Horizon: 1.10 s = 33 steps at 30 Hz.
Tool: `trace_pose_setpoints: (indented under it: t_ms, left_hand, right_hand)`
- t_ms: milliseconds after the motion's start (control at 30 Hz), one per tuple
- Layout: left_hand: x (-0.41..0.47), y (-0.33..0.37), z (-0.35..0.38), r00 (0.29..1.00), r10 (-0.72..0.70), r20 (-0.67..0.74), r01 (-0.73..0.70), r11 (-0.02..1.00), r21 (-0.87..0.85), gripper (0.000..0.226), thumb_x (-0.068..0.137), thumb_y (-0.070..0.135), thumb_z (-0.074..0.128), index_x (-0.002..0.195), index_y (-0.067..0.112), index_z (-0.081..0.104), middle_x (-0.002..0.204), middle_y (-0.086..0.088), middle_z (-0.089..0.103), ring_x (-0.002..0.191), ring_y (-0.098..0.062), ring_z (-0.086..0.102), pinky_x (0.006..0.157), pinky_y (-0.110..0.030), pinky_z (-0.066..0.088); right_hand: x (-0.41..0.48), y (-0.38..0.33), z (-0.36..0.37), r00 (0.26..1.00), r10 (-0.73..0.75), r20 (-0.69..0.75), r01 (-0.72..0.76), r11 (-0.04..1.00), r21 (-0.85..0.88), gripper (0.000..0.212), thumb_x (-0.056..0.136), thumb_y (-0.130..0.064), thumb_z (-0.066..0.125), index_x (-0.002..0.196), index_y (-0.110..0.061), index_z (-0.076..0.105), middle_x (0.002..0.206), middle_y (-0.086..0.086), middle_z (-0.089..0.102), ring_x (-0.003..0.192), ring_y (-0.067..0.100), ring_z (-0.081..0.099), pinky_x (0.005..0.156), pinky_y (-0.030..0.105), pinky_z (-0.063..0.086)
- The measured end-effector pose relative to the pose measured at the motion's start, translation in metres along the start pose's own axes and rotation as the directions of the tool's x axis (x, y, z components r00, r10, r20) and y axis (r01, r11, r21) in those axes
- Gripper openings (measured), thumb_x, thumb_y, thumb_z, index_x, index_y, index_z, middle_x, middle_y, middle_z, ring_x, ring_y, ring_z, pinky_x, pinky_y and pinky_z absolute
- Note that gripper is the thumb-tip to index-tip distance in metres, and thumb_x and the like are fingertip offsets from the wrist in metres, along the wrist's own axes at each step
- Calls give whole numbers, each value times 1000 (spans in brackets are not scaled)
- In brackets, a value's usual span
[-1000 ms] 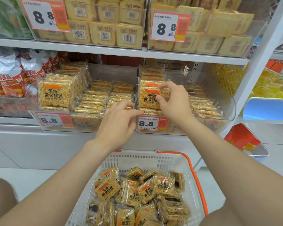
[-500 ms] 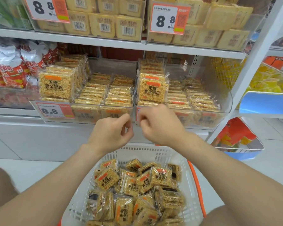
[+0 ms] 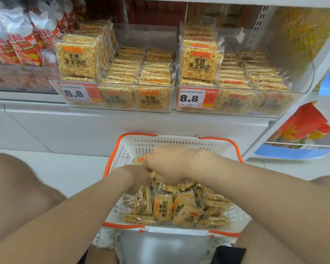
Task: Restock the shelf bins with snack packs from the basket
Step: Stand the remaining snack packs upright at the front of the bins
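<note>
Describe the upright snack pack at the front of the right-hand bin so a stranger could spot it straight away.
Find the two clear bins on the shelf above the white basket; take the right bin. At its front left corner, above the 8.8 price tag, stands the upright snack pack, label facing out. Packs beside it lie flat in stacks.

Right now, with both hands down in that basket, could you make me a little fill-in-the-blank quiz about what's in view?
1. Both price tags on the clear bins read ____.
2. The white basket has handles coloured ____.
3. The left hand and right hand are over the ____.
4. Left of the bins stand bags coloured red and ____.

Missing words: 8.8; orange; basket; white
</note>
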<state>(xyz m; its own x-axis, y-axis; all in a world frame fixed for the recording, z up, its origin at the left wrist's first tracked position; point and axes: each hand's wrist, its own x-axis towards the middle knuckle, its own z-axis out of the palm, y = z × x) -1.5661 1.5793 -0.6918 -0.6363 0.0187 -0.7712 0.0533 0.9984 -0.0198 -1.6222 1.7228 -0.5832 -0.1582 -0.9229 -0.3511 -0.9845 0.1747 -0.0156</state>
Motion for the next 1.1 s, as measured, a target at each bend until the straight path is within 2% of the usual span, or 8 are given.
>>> trace_pose_setpoints:
  t_ms: [100, 233, 367, 567, 633, 767, 933, 1100]
  left_hand:
    - [4, -5, 17, 1000, 10, 5, -10, 1000, -23, 72, 93, -11, 60, 155, 24, 48, 145, -3, 57, 118, -28, 64, 89, -36, 56]
    - [10, -2, 18, 1000, 17, -22, -17, 1000, 10, 47, 101, -4, 57, 143, 16, 60, 134, -9, 64, 108, -30, 67, 84, -35, 52]
    - [15, -7, 16, 999, 1, -32, 1, 998, 57, 34, 101, 3, 62, 132, 15, 64, 128, -7, 66, 98, -27, 62, 82, -34, 48]
    - [6, -19, -12, 992, 7, -128, -45, 952, -302, 5, 100, 19, 56, 105, 17, 57, 106, -2, 63, 86, -19, 53, 72, -31, 43]
    - [-2, -18, -32, 979, 5, -205, -113, 848, -518, 15, 100, 25, 61, 105, 11, 61, 99, -2, 68, 84, -21, 61, 74, -34, 52]
    - [-28, -6, -71, 947, -68, -313, -262, 396, -880, 23, 96, 20, 74, 102, 4, 60, 81, -9, 74, 71, -23, 75, 61, -37, 63]
    - [-48, -1, -95, 944, -185, -275, -272, 41, -961, 27, 102, 18, 61, 122, 1, 64, 88, -18, 68, 66, -28, 74, 62, -35, 64]
    - [-60, 0, -108, 961, -240, -140, -177, -139, -974, 24, 99, 25, 62, 99, 2, 67, 62, -8, 65, 48, -16, 64, 48, -26, 58]
  right_hand:
    - [5, 3, -1, 1000, 12, 14, -12, 1000, -11, 24, 95, -15, 54, 113, -16, 69, 94, 7, 67, 78, 28, 68, 56, 35, 54]
    - [11, 9, 0, 998, 55, 33, -54, 998, -40, 25, 94, -13, 53, 114, -16, 68, 96, 7, 68, 81, 27, 69, 46, 28, 34]
    - [11, 13, 1, 994, 79, 79, -76, 996, -43, 23, 95, -13, 53, 112, -17, 69, 96, 5, 70, 81, 26, 70, 47, 27, 37]
    - [0, 28, -5, 961, 178, 212, -182, 983, -1, 35, 93, -3, 50, 120, -16, 68, 111, 6, 71, 94, 28, 71, 60, 34, 52]
    - [-7, 37, -10, 950, 209, 231, -218, 976, 15, 41, 92, -3, 53, 128, -18, 66, 119, 4, 68, 97, 28, 69, 57, 33, 48]
    - [-21, 55, -22, 964, 197, 176, -230, 955, 189, 37, 95, -14, 62, 130, -24, 59, 114, -1, 64, 105, 28, 65, 85, 44, 57]
    - [-42, 65, -36, 959, 281, 36, -272, 875, 400, 70, 76, -68, 82, 125, -27, 53, 111, -7, 63, 101, 14, 58, 88, 38, 53]
    - [-47, 67, -35, 936, 309, -166, -213, 877, 430, 50, 78, -51, 81, 118, -30, 59, 91, -12, 66, 90, 6, 55, 82, 33, 53]
